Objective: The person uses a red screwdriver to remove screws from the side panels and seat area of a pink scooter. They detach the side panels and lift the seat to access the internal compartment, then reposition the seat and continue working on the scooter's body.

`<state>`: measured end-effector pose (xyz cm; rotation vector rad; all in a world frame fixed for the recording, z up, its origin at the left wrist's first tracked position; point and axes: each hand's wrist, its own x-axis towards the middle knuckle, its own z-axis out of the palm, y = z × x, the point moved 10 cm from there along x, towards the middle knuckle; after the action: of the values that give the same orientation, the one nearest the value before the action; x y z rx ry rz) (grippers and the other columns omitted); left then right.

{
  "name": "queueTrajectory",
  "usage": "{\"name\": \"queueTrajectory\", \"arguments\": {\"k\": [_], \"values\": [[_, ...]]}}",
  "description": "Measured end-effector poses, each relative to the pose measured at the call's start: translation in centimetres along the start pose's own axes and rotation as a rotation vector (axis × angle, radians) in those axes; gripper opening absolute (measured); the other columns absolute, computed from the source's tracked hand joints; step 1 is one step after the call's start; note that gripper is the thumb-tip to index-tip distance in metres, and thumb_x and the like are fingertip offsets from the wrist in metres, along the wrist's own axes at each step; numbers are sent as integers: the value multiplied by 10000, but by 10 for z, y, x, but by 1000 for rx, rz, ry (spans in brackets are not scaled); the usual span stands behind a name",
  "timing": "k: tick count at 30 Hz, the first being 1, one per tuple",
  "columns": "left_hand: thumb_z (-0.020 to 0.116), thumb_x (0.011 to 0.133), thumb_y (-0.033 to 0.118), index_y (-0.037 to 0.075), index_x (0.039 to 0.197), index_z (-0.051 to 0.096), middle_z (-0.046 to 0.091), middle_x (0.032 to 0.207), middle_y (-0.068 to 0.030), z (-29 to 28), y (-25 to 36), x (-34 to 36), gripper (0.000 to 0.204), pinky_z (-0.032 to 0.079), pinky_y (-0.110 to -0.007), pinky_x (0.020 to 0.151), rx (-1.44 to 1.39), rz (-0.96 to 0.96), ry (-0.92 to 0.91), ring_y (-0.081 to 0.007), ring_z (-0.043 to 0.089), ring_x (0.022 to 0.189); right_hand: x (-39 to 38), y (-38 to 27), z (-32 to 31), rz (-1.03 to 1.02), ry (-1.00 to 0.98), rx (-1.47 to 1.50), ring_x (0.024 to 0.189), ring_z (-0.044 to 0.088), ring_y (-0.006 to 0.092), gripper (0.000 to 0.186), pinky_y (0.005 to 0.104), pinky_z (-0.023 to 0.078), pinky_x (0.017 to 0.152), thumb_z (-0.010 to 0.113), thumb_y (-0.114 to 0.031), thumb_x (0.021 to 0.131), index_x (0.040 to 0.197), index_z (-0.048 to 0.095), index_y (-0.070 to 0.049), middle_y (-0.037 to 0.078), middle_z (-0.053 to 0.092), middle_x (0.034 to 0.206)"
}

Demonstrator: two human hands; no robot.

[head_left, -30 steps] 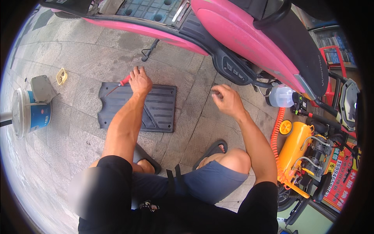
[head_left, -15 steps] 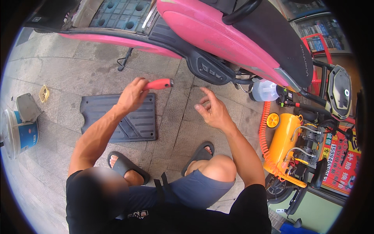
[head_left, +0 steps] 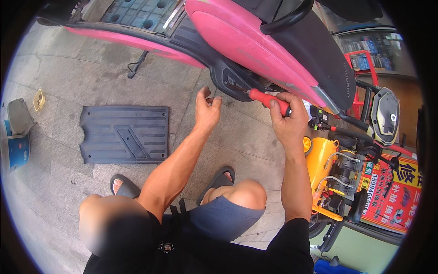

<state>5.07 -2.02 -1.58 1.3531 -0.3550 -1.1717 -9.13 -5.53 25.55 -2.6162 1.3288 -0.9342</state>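
A red-handled screwdriver [head_left: 269, 100] is gripped in my right hand [head_left: 291, 119], its thin shaft pointing left. The tip lies over the black side cover [head_left: 237, 84] low on the pink scooter [head_left: 242, 34]; whether it touches, I cannot tell. Just below and to the left of that cover is my left hand [head_left: 207, 109], fingers loosely bent and apart, with nothing in them. A dark ribbed floor mat panel [head_left: 123, 137] lies flat on the paving, left of my left forearm. In the scooter's opened footwell sits a bluish block [head_left: 137, 13] with round holes.
The scooter's kickstand [head_left: 136, 66] juts out at the far side. To the right stand a yellow air compressor [head_left: 321, 160] and a red printed sign [head_left: 392, 194]. A small yellow tray [head_left: 39, 99] and a blue-and-white bucket [head_left: 17, 146] are at the left.
The screwdriver has passed from my left hand to my right and now reaches the scooter's side cover. My left hand has moved right, off the mat panel. The view has shifted slightly.
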Motion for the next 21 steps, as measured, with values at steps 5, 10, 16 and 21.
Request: {"name": "queueTrajectory", "arguments": {"k": [5,10,16,21], "values": [[659,913,186,-45,1513,313,461,1474,-240,2,-17,36,730,470,-395,1006,-46,-57,-119,-280,577,1210,0,-13,18,-43,-42,-41,738,642,280,208,356,507,643,782,-106,798,957,666,-38,116,652,865],[669,920,188,-54,1493,349,509,1439,-221,22,-21,40,699,460,-378,1012,-129,-82,-198,-270,562,1239,2,-13,14,-49,-33,-65,743,644,278,213,358,508,643,784,-105,797,962,665,-39,115,654,869],[736,893,226,-43,1447,385,626,1183,-89,33,-26,44,709,477,-302,759,-160,-66,-156,-153,580,935,1,-9,23,-7,-64,-84,792,655,265,199,344,514,696,775,-93,809,958,659,-29,114,665,894],[764,874,204,-64,1362,435,643,1021,-83,33,-29,53,646,479,-287,703,-74,-64,-94,-136,562,792,9,-35,27,-170,-52,-106,715,633,305,268,389,524,637,788,-118,787,1018,661,-68,104,623,881]]}}
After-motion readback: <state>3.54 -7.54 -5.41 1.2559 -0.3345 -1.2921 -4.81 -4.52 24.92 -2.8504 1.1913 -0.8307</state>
